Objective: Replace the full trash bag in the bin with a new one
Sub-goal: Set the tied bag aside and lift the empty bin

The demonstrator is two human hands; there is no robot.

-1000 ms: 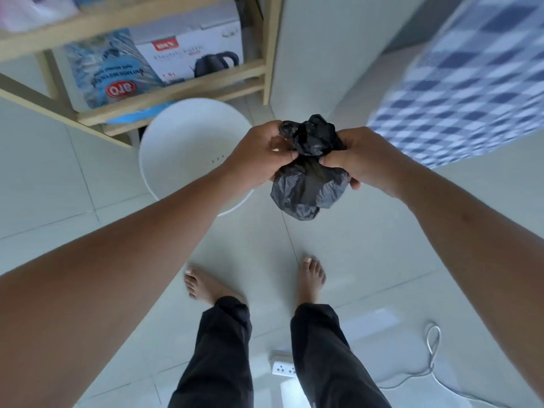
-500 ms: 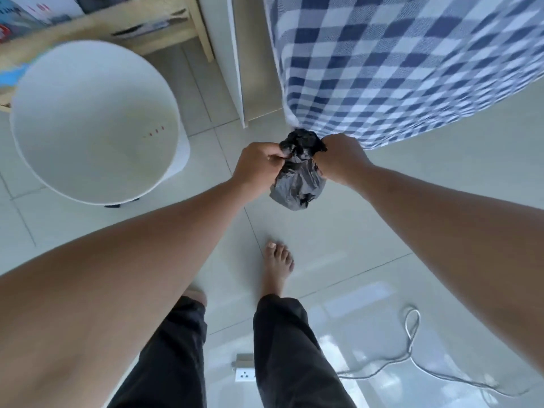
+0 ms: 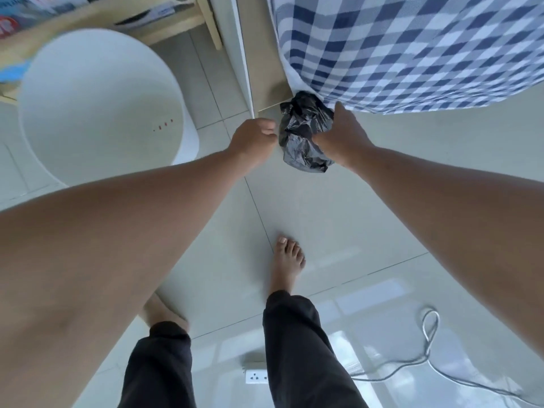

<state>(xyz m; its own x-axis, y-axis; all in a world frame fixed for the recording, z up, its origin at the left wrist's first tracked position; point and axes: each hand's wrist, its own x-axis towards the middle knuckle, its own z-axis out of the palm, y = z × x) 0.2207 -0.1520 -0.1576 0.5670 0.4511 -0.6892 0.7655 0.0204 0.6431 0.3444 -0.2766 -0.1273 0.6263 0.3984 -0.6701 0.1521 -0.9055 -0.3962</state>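
The right hand point(image 3: 343, 139) is wrapped around a crumpled black trash bag point(image 3: 303, 136), fingers closed over its right side, holding it up in the upper middle of the frame, clear of the floor. Just to its left, the left hand point(image 3: 254, 141) is curled loosely with thumb and fingertips pinched together at the bag's edge; whether it has caught any plastic cannot be told from here. Going by the small wadded bundle, this looks like the fresh liner being worked open. Out to the upper left sits the white bin point(image 3: 100, 113), its inside bare, no liner in it, so the old bag appears to be already out. Above the hands hangs a blue checked cloth point(image 3: 412, 45), nearly touching the bag's top. Below, bare feet on pale floor tiles point(image 3: 323, 216), and a white power strip point(image 3: 256, 377) with a trailing cable point(image 3: 426, 343) at lower right. To do this well: find the open seam, pinch one layer in each hand, pull apart and shake downward, then carry it left over the bin.
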